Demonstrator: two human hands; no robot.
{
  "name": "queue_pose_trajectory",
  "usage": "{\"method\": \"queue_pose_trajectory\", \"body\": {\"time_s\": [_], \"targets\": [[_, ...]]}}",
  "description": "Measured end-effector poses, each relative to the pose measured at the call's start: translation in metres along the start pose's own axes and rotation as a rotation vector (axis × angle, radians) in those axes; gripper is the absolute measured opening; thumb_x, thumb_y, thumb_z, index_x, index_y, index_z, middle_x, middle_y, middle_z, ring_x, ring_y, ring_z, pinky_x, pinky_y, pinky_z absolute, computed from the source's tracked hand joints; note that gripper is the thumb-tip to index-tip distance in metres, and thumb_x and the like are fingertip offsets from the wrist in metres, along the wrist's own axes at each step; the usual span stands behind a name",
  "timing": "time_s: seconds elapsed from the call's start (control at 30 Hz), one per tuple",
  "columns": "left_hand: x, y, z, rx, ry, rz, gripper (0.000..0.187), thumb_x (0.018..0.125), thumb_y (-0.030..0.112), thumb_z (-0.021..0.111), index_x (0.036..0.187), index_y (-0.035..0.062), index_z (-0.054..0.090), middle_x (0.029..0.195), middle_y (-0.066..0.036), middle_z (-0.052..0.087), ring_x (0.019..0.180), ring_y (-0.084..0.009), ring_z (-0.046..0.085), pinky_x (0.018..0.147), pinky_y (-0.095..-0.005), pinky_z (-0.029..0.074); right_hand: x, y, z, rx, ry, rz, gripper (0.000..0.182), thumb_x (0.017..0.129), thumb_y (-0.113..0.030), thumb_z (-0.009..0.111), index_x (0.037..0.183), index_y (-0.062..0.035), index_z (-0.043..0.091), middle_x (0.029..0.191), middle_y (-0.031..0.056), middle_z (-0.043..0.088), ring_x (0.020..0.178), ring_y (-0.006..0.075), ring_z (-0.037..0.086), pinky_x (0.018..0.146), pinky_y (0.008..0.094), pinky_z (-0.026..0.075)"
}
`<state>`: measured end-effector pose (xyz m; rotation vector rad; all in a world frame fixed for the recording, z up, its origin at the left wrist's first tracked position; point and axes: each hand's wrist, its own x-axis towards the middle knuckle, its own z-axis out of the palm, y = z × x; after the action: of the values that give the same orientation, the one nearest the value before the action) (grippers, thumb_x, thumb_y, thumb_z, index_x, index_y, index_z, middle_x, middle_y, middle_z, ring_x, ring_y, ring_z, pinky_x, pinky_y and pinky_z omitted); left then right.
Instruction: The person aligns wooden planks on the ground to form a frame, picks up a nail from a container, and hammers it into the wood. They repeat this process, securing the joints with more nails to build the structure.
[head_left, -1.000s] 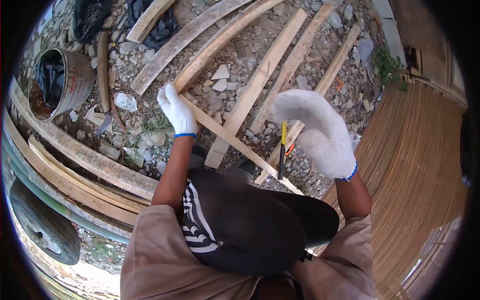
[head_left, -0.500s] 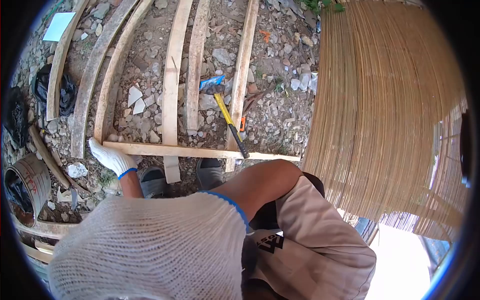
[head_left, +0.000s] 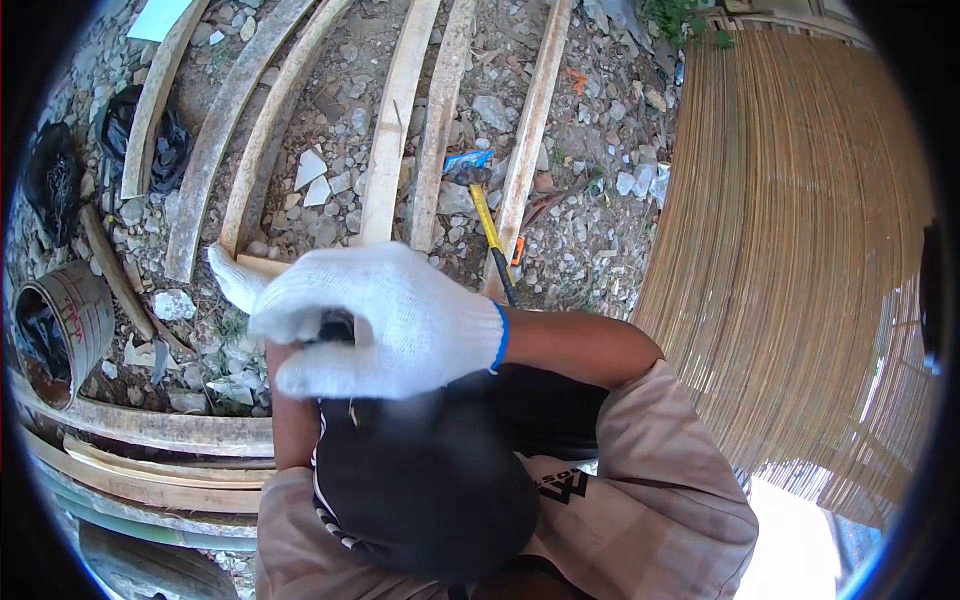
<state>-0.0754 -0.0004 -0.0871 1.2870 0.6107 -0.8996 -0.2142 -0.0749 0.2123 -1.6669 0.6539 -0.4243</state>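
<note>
My left hand (head_left: 236, 282), in a white knitted glove, holds the left end of a light wooden plank (head_left: 265, 265) lying crosswise. My right hand (head_left: 405, 320), gloved in white with a blue cuff, is raised close to the camera and covers most of that plank. Its fingers and thumb are curved, with a gap between them, and nothing shows in them. Beyond it, a hammer (head_left: 484, 218) with a yellow and black handle rests across a long wooden strip (head_left: 528, 150). A blue packet (head_left: 468, 160) lies by the hammer head.
Several long strips (head_left: 225, 125) stretch away over stony ground. A bamboo mat (head_left: 790, 220) spans the right side. At left are a bucket (head_left: 85, 310) and black plastic bags (head_left: 55, 185). More planks (head_left: 170, 425) lie lower left. Black fabric (head_left: 430, 480) covers the lower middle.
My right hand has moved from close under the camera at lower left up to the middle, over the crosswise plank. The view has shifted, and my left hand still holds the plank's end.
</note>
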Motion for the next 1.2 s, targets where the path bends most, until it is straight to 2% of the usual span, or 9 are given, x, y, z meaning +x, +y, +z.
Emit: {"method": "queue_pose_trajectory", "body": {"time_s": [0.03, 0.1, 0.27, 0.53, 0.67, 0.8, 1.0, 1.13, 1.2], "targets": [[-0.065, 0.04, 0.045, 0.091, -0.061, 0.108, 0.042, 0.106, 0.051, 0.051, 0.113, 0.0104, 0.059, 0.086, -0.004, 0.058, 0.068, -0.0157, 0.056, 0.059, -0.0317, 0.049, -0.005, 0.031, -0.009, -0.136, 0.095, 0.069, 0.038, 0.089, -0.026, 0.081, 0.116, -0.0009, 0.071, 0.101, 0.0123, 0.074, 0.091, 0.0214, 0.074, 0.079, 0.0336, 0.058], [-0.059, 0.036, 0.04, 0.123, -0.09, 0.196, 0.038, 0.108, 0.046, 0.05, 0.116, 0.01, 0.056, 0.079, -0.004, 0.059, 0.061, -0.0159, 0.056, 0.056, -0.0312, 0.051, -0.025, 0.091, -0.039, -0.47, 0.235, 0.359, 0.037, 0.094, -0.033, 0.072, 0.114, -0.0019, 0.071, 0.104, 0.0155, 0.074, 0.094, 0.0284, 0.075, 0.083, 0.0385, 0.059], [-0.044, 0.024, 0.033, 0.07, -0.1, 0.256, 0.035, 0.109, 0.038, 0.055, 0.121, 0.0051, 0.052, 0.081, -0.006, 0.059, 0.059, -0.0131, 0.058, 0.05, -0.0289, 0.052, -0.139, 0.213, -0.11, -1.135, 0.122, 0.745, 0.037, 0.095, -0.029, 0.066, 0.123, -0.005, 0.062, 0.116, 0.0244, 0.067, 0.108, 0.0451, 0.065, 0.096, 0.0512, 0.052], [-0.042, 0.018, 0.03, 0.057, -0.104, 0.265, 0.038, 0.105, 0.037, 0.062, 0.124, 0.0049, 0.052, 0.094, -0.006, 0.057, 0.07, -0.0126, 0.057, 0.047, -0.0298, 0.052, -0.164, 0.261, -0.109, -0.834, 0.31, 0.829, 0.061, 0.088, -0.015, 0.066, 0.144, -0.0011, 0.045, 0.131, 0.0337, 0.06, 0.12, 0.0508, 0.059, 0.102, 0.0504, 0.049], [-0.037, 0.014, 0.029, 0.061, -0.101, 0.304, 0.033, 0.105, 0.028, 0.064, 0.121, 0.0006, 0.055, 0.104, -0.009, 0.06, 0.089, -0.0129, 0.056, 0.08, -0.0297, 0.049, -0.158, 0.249, -0.119, -1.026, 0.394, 1.098, 0.054, 0.094, -0.024, 0.055, 0.143, -0.0037, 0.049, 0.122, 0.0347, 0.066, 0.111, 0.0511, 0.065, 0.095, 0.0531, 0.052], [-0.041, 0.016, 0.031, 0.068, -0.099, 0.29, 0.032, 0.104, 0.025, 0.065, 0.12, -0.0011, 0.056, 0.108, -0.01, 0.061, 0.097, -0.0149, 0.055, 0.087, -0.0327, 0.048, -0.133, 0.19, -0.153, -0.889, 0.428, 0.912, 0.051, 0.1, -0.03, 0.054, 0.143, -0.0024, 0.055, 0.123, 0.0309, 0.068, 0.114, 0.0461, 0.067, 0.099, 0.0487, 0.051], [-0.051, 0.026, 0.032, 0.044, -0.101, 0.284, 0.033, 0.101, 0.022, 0.07, 0.118, 0.0, 0.054, 0.108, -0.011, 0.062, 0.098, -0.0143, 0.057, 0.086, -0.0317, 0.049, 0.047, 0.017, -0.105, -0.838, 0.203, 0.599, 0.05, 0.11, -0.029, 0.044, 0.153, -0.0033, 0.047, 0.102, 0.0183, 0.069, 0.085, 0.0199, 0.064, 0.079, 0.0334, 0.052], [-0.055, 0.034, 0.034, 0.041, -0.127, 0.32, 0.035, 0.1, 0.023, 0.071, 0.119, 0.0002, 0.053, 0.107, -0.01, 0.063, 0.098, -0.0144, 0.059, 0.085, -0.0311, 0.051, 0.159, -0.009, -0.039, -0.89, -0.279, 0.164, 0.054, 0.11, -0.029, 0.045, 0.16, -0.01, 0.039, 0.108, 0.0196, 0.072, 0.083, 0.0208, 0.066, 0.082, 0.0345, 0.054], [-0.055, 0.034, 0.032, 0.038, -0.133, 0.309, 0.035, 0.1, 0.023, 0.071, 0.119, 0.0003, 0.052, 0.107, -0.01, 0.063, 0.097, -0.0144, 0.059, 0.085, -0.031, 0.051, 0.196, -0.013, -0.003, -0.927, -0.55, 0.188, 0.052, 0.109, -0.03, 0.047, 0.159, -0.0143, 0.043, 0.118, 0.0234, 0.072, 0.092, 0.0296, 0.072, 0.088, 0.0393, 0.055]]}}
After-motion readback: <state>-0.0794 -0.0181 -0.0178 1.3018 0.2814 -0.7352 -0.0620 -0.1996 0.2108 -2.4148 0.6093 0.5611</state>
